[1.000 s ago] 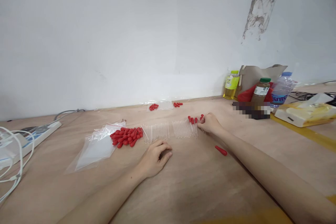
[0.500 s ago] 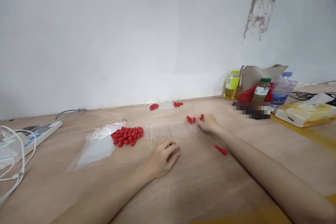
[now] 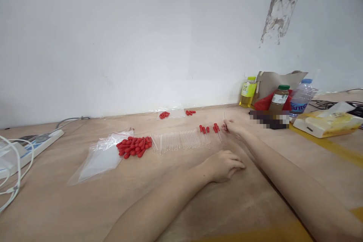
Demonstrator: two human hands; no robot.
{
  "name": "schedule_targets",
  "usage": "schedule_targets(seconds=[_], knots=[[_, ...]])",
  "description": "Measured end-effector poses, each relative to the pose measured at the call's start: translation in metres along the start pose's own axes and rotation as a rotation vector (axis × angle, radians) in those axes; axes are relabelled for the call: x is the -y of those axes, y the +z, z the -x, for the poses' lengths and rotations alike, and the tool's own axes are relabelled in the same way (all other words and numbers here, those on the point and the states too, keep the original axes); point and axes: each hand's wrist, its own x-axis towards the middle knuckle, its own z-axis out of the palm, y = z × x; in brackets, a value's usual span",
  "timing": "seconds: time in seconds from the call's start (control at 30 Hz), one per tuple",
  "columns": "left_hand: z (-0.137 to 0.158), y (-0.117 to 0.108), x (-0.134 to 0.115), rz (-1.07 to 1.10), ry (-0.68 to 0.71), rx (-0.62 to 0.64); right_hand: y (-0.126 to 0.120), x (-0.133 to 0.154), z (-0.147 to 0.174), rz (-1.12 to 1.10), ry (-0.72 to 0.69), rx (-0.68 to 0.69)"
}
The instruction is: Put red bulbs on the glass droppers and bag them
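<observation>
Curling loosely, the left hand (image 3: 225, 165) sat nearest, low over the table (image 3: 85, 211); whether its fingers held anything could not be told. Beyond it and to its left, a heap of red bulbs (image 3: 134, 146) adjoined a row of clear tubes (image 3: 170, 142). Several red-capped tubes (image 3: 203, 130) lay between that row and the right hand (image 3: 234, 127), which pinched one thin tube (image 3: 224, 116) roughly upright. Farther than both hands, two small clusters of red bulbs (image 3: 164, 115) rested near the wall (image 3: 127, 45).

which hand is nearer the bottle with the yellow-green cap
Right. The right hand is in front of the bottle and slightly to its left; the left hand is farther off, nearer the person.
</observation>
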Motion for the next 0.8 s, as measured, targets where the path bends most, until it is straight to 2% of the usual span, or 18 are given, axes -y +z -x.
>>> schedule_targets(seconds=[0.1, 0.2, 0.3, 0.4, 0.53, 0.63, 0.8], knots=[[0.000, 0.001, 0.000, -0.035, -0.059, -0.064, 0.002, -0.001, -0.001, -0.116, 0.026, -0.030], [0.013, -0.012, -0.004, -0.025, -0.168, -0.198, 0.005, 0.001, 0.001, -0.183, -0.002, -0.093], [0.044, -0.036, -0.005, 0.027, -0.310, -0.300, 0.012, 0.008, 0.009, -0.194, -0.101, -0.113], [0.089, -0.064, -0.001, 0.033, -0.494, -0.392, 0.025, 0.022, 0.025, -0.165, -0.233, -0.091], [0.143, -0.088, 0.009, 0.092, -0.744, -0.520, 0.044, 0.048, 0.059, -0.071, -0.369, 0.009], [0.159, -0.090, 0.013, 0.229, -0.877, -0.613, 0.051, 0.068, 0.088, 0.022, -0.509, 0.130], [0.150, -0.084, 0.007, 0.423, -0.853, -0.659, 0.059, 0.082, 0.118, 0.023, -0.634, 0.320]])
